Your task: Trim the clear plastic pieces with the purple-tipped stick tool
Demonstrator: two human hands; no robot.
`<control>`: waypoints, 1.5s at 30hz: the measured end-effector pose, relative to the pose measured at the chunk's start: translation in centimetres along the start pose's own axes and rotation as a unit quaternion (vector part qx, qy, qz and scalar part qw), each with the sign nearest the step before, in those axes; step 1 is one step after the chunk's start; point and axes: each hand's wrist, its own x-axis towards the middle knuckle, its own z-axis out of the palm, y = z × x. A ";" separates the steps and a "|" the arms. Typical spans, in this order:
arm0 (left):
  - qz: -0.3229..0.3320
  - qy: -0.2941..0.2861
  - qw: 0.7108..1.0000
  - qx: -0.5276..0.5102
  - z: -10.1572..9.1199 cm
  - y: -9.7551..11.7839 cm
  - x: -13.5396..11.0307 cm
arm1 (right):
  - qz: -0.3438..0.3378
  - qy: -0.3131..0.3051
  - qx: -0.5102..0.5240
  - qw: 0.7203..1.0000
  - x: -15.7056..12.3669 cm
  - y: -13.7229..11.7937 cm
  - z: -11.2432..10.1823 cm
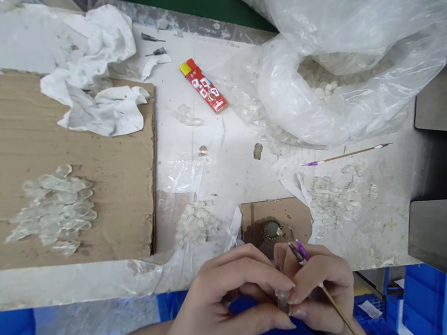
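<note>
My left hand (230, 291) and my right hand (320, 289) meet at the table's front edge. Fingertips of both pinch a small clear plastic piece (283, 300), partly hidden by the fingers. Tucked between my right fingers is a thin wooden-handled brush (335, 306), its dark and purple end pointing up and away. Just beyond the hands lies a small cardboard piece (296, 213) bearing a round, dark-rimmed dish (272, 230). To its left is a heap of small whitish pieces (197, 223); clear pieces (333, 200) are scattered on its right.
Curved clear pieces (61, 206) are piled on a large cardboard sheet (125, 201), beside crumpled white cloth (110, 110). A red lighter (204, 86), another thin stick (344, 156) with a purple end and an open plastic bag (292, 99) of pieces lie farther back.
</note>
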 end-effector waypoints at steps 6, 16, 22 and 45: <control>-0.009 -0.005 1.000 -0.012 0.3 -0.1 0.0 | 0.023 0.010 -0.016 1.000 -0.2 -0.4 0.3; 0.002 -0.004 1.000 -0.006 -0.1 -0.2 0.1 | 0.025 -0.008 -0.027 0.999 0.3 -0.8 0.1; 0.000 -0.012 1.000 -0.016 -0.1 -0.5 -0.1 | 0.028 0.003 -0.002 1.000 0.0 -0.4 0.3; 0.093 -0.018 0.987 0.132 -0.7 -0.3 -0.6 | 0.036 0.015 -0.041 0.998 0.0 -0.8 0.6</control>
